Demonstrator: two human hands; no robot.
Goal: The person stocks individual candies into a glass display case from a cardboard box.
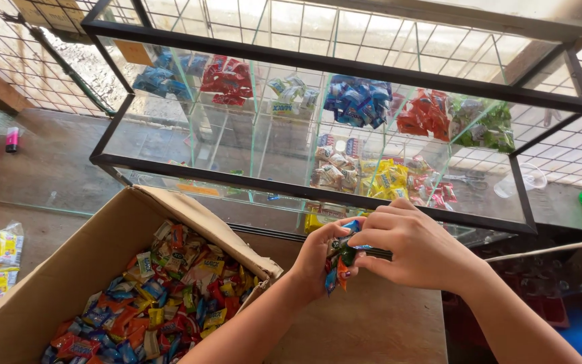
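A small bunch of wrapped sweets (339,264) is held between both hands just in front of the glass display case (318,192); the left hand (318,259) is closed beneath it as support; the right hand (409,246) is pinched around its top, fingers curled, apparently to gather the pieces; the cardboard box (102,249) of mixed sweets stands beside, within reach.

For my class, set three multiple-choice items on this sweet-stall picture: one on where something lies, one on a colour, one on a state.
1. Where is the cardboard box?
A. Inside the glass case
B. Lower left, in front of the glass case
C. On top of the case

2. What colour are the packets in the case's upper middle compartment?
A. Blue
B. Yellow
C. Black

3. How do the hands stand?
A. Both empty and flat
B. One in the box
C. Both pinching small wrapped sweets

Answers: 1 B, the open box sits near the camera. 2 A, the heap is blue. 3 C, the left hand and right hand close together on the wrappers.
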